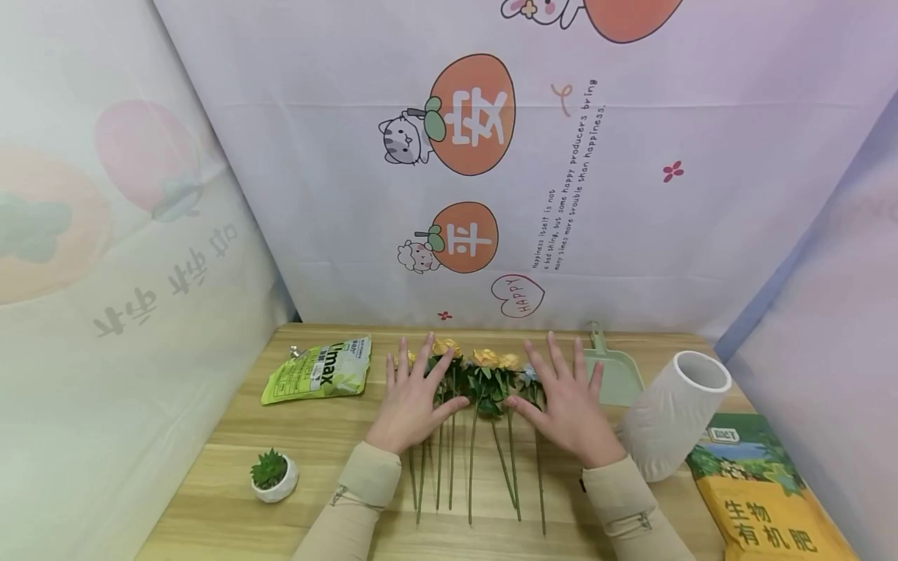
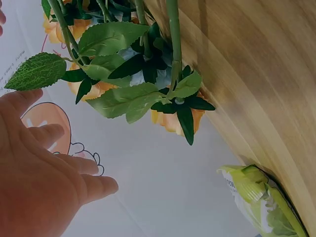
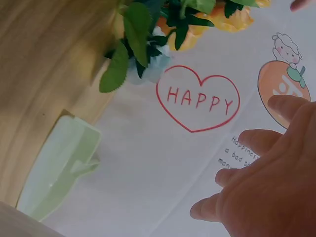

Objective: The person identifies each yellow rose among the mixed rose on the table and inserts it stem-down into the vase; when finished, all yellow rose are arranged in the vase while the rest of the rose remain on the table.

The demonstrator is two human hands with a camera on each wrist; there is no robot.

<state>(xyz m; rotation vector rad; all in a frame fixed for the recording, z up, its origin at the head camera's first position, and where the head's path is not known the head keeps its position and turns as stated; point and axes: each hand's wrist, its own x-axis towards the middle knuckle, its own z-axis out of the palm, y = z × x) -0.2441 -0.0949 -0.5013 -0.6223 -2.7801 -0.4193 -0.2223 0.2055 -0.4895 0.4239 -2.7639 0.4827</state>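
Observation:
Several artificial flowers lie in a row on the wooden table, yellow blooms (image 1: 486,358) at the far end and thin green stems (image 1: 471,475) pointing toward me. A pale blue bloom (image 1: 529,375) shows at the right of the row. My left hand (image 1: 419,397) is spread with straight fingers over the left flowers, partly hiding them. Over the right end, my right hand (image 1: 571,405) is spread the same way. Neither hand grips anything; whether the palms touch the leaves cannot be told. In the left wrist view, green leaves (image 2: 116,39) hang beside the left fingers.
A white ribbed vase (image 1: 669,421) stands right of my right hand, before a green dustpan (image 1: 613,378). An orange and green fertilizer bag (image 1: 761,491) lies at the right edge. At left are a green pouch (image 1: 323,370) and a small potted succulent (image 1: 273,475). Printed cloth (image 1: 351,195) hangs behind.

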